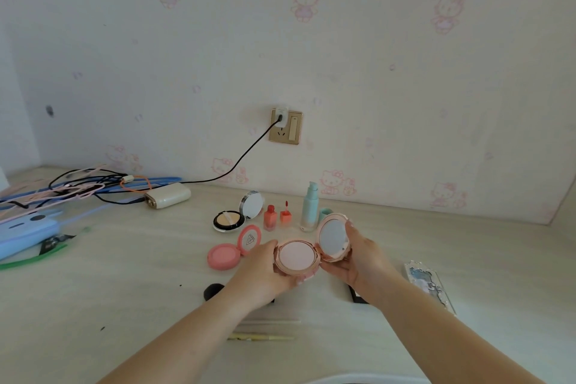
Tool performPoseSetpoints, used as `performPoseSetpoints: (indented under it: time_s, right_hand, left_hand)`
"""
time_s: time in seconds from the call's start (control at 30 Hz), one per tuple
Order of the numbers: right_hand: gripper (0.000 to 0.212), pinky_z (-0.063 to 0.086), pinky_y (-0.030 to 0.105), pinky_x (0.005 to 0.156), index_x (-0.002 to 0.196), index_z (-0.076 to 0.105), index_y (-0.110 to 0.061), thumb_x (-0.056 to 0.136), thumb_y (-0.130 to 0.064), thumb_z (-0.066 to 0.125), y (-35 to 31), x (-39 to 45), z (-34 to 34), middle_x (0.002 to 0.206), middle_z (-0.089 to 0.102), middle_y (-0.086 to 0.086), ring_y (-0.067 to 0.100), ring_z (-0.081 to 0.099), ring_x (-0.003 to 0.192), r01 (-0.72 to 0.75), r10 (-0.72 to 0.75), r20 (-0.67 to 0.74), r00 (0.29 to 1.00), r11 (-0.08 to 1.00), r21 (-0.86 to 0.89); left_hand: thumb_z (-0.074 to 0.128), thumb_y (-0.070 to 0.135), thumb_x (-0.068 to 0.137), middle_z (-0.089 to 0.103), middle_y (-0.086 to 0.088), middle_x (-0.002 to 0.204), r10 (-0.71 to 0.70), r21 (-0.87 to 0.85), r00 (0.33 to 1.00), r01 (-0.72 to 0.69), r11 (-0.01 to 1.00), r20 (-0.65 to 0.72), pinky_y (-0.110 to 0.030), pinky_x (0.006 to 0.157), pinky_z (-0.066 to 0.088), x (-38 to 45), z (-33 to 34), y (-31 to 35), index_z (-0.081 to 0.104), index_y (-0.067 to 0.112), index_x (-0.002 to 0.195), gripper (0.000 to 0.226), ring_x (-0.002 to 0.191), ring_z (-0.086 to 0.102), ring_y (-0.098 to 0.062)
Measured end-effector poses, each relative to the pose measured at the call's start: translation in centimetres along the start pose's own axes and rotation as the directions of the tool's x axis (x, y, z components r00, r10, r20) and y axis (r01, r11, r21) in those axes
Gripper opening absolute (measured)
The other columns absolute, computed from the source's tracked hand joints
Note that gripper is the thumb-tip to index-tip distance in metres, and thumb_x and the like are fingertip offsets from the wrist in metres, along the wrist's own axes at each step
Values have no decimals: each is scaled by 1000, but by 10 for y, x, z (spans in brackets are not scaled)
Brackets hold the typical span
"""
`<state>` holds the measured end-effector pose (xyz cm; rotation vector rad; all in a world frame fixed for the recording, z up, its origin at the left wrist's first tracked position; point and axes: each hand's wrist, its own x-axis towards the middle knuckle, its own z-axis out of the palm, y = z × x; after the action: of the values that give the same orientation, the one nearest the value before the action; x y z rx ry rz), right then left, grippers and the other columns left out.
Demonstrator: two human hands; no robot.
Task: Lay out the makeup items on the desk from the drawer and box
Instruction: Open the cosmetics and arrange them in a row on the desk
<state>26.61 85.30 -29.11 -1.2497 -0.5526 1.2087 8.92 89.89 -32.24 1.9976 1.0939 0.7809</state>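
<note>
Held above the bench [124, 274], the open rose-gold compact [307, 248] rests base in the left hand [265, 271], lid pinched by the right hand [352, 254]; set down carelessly, it could knock the pink blush [232, 251] just beside.

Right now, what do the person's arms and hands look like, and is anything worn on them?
Both forearms are bare up to the frame's edge: no sleeves show. The left hand and right hand wear no gloves, and I can see no rings, watch or bracelet. The nails are too small to judge.
</note>
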Motion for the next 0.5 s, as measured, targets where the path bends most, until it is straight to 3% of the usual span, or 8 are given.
performPoseSetpoints:
  time_s: [0.07,0.13,0.2,0.37,0.5]
  right_hand:
    - [35,56,40,69,98,56,-7,97,-39,42,2,3,0,102,66,24,33,66,91,-20,20,-9,1000,1000,7]
    - [35,56,40,68,101,55,-7,97,-39,42,4,7,1,101,67,23,32,66,89,-32,33,-26,999,999,16]
    - [37,57,40,67,106,56,-7,97,-40,42,5,13,3,101,67,22,31,67,87,-39,40,-42,998,999,21]
    - [40,57,40,70,117,53,-7,97,-41,43,5,28,10,106,66,21,31,67,88,-54,50,-76,996,997,-49]
    - [35,57,36,61,110,55,-9,97,-39,44,6,37,16,96,67,17,28,67,79,-60,52,-81,995,993,-99]
  left_hand:
    - [76,42,70,53,20,104,31,148,999,-26,989,-33,-4,70,39,1,1,-1,50,17,122,64,97,52,-3]
    - [72,47,72,55,7,118,33,275,999,-23,961,-32,-22,86,46,4,3,-4,50,19,120,60,107,53,-13]
    - [70,48,73,54,1,117,13,329,1000,-4,944,-23,-35,89,48,6,5,-6,51,21,115,54,106,54,-19]
    - [66,42,76,61,2,107,6,375,999,9,927,-40,-36,79,51,13,6,-13,51,20,106,41,97,59,-19]
    - [65,41,75,64,1,101,23,432,999,-2,902,-44,-34,73,49,18,5,-21,51,19,101,37,92,60,-21]
